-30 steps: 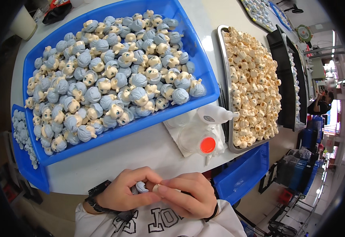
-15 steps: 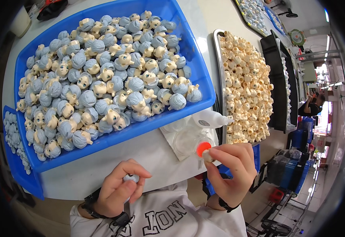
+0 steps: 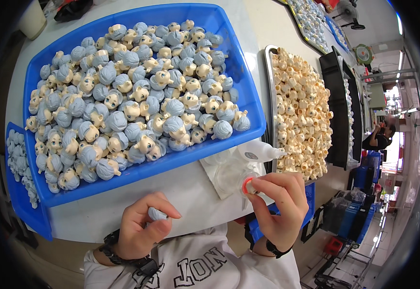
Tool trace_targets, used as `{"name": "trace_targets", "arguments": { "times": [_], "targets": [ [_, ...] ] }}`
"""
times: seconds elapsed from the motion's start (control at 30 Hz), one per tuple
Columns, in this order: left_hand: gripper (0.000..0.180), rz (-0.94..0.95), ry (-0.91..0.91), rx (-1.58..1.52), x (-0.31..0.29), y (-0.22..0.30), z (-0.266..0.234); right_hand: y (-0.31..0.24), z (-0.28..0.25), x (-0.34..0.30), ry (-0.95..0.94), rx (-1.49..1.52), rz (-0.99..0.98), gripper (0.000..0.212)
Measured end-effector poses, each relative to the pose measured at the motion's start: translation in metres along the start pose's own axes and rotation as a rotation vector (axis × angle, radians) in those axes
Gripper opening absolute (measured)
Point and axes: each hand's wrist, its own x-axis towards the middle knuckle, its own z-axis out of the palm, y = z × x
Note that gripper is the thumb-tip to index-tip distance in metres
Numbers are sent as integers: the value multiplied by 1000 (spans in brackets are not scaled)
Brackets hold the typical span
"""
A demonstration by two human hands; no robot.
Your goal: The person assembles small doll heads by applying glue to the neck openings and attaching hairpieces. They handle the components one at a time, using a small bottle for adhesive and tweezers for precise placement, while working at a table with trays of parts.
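Between the thumb and fingers of my left hand is a blue-grey doll hair piece, held low over the table's near edge. My right hand pinches a small cream doll face part, partly hidden by the fingertips. That part is at the mouth of a small round container with a red rim; I cannot tell how far inside it sits. Just behind is a clear plastic vessel on a white cloth. A white squeeze bottle with a pointed nozzle lies beside it.
A big blue tray of assembled doll heads fills the left and middle. Left of it is a smaller blue bin with loose hair pieces. On the right stand a metal tray of cream face parts and a black crate. A person sits farther off.
My right hand has brought the face part slightly down and left, against the red-rimmed container. The hair piece in my left hand has turned, showing more of its side. The view has shifted slightly.
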Motion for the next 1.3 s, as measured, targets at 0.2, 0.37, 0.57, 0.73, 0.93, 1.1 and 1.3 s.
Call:
{"name": "trace_targets", "arguments": {
  "times": [0.2, 0.37, 0.57, 0.73, 0.93, 1.1, 1.3],
  "targets": [
    [41, -128, -9, -77, 0, 8, 6, -5, -2, -2, 16, -92, 60, 31],
    [42, -133, 106, -49, 5, 10, 16, -6, 0, -2, 32, -64, 92, 31],
    [33, -127, -32, 24, -1, 5, 4, -5, 5, -3, 61, -28, 107, 32],
    [31, -63, -41, -5, -1, 4, 1, -5, 3, -7, 59, 26, 180, 31],
    [49, -138, -61, -71, -1, 8, 3, -2, 6, -14, 122, 77, 200, 30],
    [42, -56, 13, -67, 1, 8, 12, 1, 7, -18, 180, 140, 195, 29],
    [41, -23, -113, 74, 2, 1, 4, -7, 14, -37, 336, 565, 73, 33]
  ]
}}
